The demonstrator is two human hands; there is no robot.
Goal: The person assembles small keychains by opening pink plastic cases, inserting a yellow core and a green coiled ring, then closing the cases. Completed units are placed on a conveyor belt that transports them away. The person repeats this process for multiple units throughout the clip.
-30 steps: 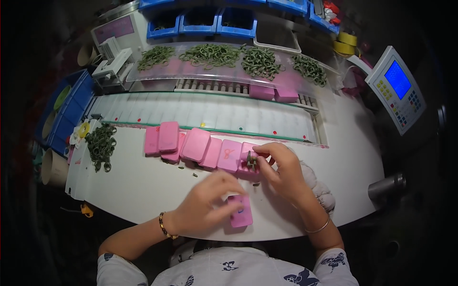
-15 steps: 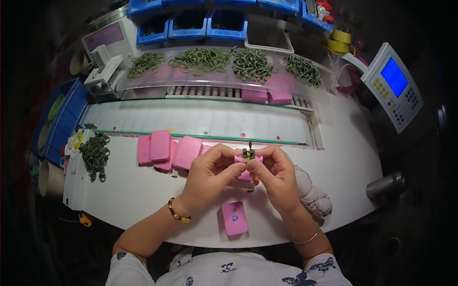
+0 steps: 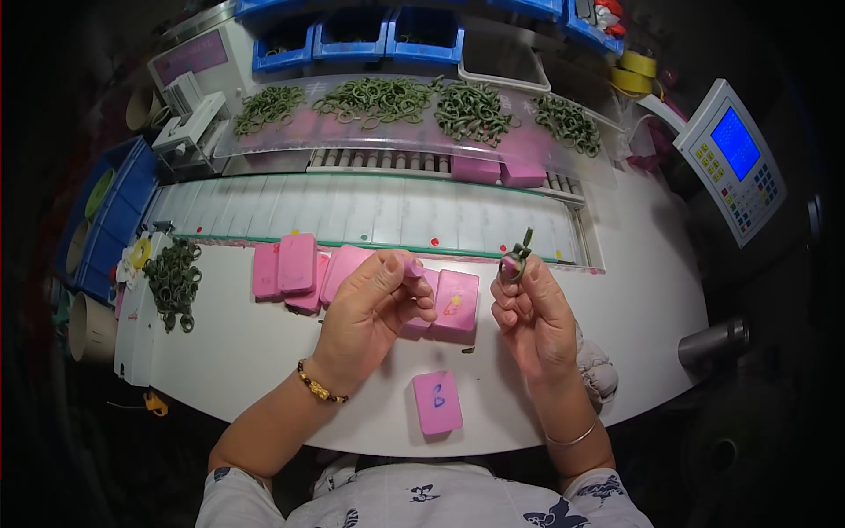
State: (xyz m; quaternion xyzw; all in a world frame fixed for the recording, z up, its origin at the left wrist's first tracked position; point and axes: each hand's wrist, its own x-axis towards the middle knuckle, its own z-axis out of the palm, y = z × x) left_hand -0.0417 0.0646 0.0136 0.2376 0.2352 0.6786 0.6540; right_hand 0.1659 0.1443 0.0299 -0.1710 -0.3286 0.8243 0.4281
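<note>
My left hand is raised over the table with its fingers curled. A small pink piece sits between thumb and forefinger. To its right, my right hand pinches a green ring with a stem pointing up. Another bit of pink shows within the ring. My hands are apart. Below and between them lies a pink block with a blue mark. A second pink block with a yellow and red mark lies just beyond, and more pink blocks are stacked at the left, partly behind my left hand.
Green rings lie in piles on a clear shelf and at the left. Behind are blue bins and a pale sectioned strip. A keypad with a blue screen and a dark cylinder stand right.
My hands were together around the green ring and pink material. They have moved apart, the ring going with my right hand and a pink piece with my left. A marked pink block is now uncovered.
</note>
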